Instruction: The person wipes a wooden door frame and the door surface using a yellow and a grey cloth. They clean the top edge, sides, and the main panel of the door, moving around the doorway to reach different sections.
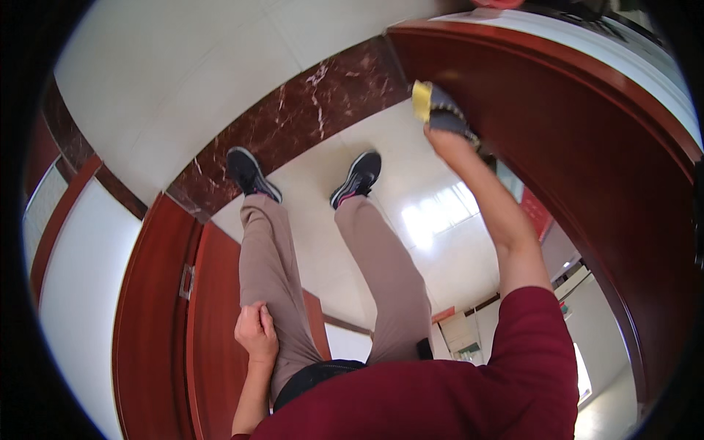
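Note:
At the upper right, my right hand (443, 137) is stretched out with a dark grey cloth (452, 121) that has a pale stitched edge and a yellow part. Most of the fingers are hidden by the cloth, which lies at or very near the dark red wooden door-frame panel (528, 126); whether it touches is not clear. My left hand (257, 333) is curled into a fist beside my left thigh, with nothing visible in it.
Between my feet and the pale tiled floor (181, 82) beyond runs a dark red marbled threshold (308, 104). An open reddish wooden door (217, 330) with a metal latch plate (187, 281) on the frame beside it stands at my left. White cabinets (462, 333) appear behind me.

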### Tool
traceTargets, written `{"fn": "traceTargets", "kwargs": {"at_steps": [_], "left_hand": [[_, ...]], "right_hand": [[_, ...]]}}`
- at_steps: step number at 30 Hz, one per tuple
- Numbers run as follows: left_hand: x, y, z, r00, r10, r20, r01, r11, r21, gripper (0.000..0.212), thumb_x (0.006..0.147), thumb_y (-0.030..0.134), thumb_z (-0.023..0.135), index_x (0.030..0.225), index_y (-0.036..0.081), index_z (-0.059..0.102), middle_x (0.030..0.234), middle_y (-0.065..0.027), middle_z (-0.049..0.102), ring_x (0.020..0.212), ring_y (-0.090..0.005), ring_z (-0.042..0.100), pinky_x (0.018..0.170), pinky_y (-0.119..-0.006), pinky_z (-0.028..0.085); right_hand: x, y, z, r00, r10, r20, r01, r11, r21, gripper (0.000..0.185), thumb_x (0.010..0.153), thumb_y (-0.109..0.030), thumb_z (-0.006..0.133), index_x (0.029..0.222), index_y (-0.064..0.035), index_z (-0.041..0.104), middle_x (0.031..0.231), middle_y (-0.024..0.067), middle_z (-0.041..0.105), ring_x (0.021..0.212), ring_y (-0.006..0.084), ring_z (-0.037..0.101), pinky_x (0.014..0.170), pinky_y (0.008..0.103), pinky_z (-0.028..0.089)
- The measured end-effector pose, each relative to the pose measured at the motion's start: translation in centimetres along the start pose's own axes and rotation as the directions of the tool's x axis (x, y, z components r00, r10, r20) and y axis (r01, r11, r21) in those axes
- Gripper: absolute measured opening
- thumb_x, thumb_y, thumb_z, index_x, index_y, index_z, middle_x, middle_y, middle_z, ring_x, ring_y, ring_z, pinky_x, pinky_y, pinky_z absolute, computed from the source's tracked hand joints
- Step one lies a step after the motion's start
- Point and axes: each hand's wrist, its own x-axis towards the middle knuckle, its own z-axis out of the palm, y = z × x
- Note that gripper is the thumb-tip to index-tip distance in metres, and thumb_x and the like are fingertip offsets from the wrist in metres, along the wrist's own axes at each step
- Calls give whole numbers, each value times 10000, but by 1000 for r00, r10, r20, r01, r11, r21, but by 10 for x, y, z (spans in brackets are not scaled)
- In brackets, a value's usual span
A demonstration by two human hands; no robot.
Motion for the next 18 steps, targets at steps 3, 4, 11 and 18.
{"fn": "traceTargets", "kwargs": {"at_steps": [3,4,11,18], "left_hand": [[-4,6,-7,1000,15,-19,-15,1000,-7,51,902,44,619,941,43,651,821,-136,604,736,-342,612,649,-431,485],[-2,7,-10,999,40,-25,-40,999,-9,49,905,52,620,943,44,650,833,-137,609,748,-344,617,660,-433,490],[8,2,-37,989,149,0,-149,987,60,86,948,129,610,963,50,643,909,-144,642,831,-351,647,725,-444,514],[17,-8,-52,978,188,89,-195,979,68,141,959,168,609,1016,46,653,959,-150,671,874,-357,668,765,-454,521]], "right_hand": [[-43,-25,-74,996,89,6,-89,992,85,321,896,-151,569,1147,26,662,1189,273,643,1106,441,613,987,523,475],[-56,-34,-100,992,124,6,-124,986,108,324,891,-147,572,1145,33,661,1188,276,641,1107,442,612,984,526,476],[-84,-77,-234,953,179,245,-162,983,-88,264,799,-101,635,1017,20,720,1025,242,689,1027,393,666,902,486,529],[-107,-82,-365,948,316,29,-316,949,-5,100,806,-25,612,880,-33,679,929,140,682,890,315,693,765,418,562]]}}
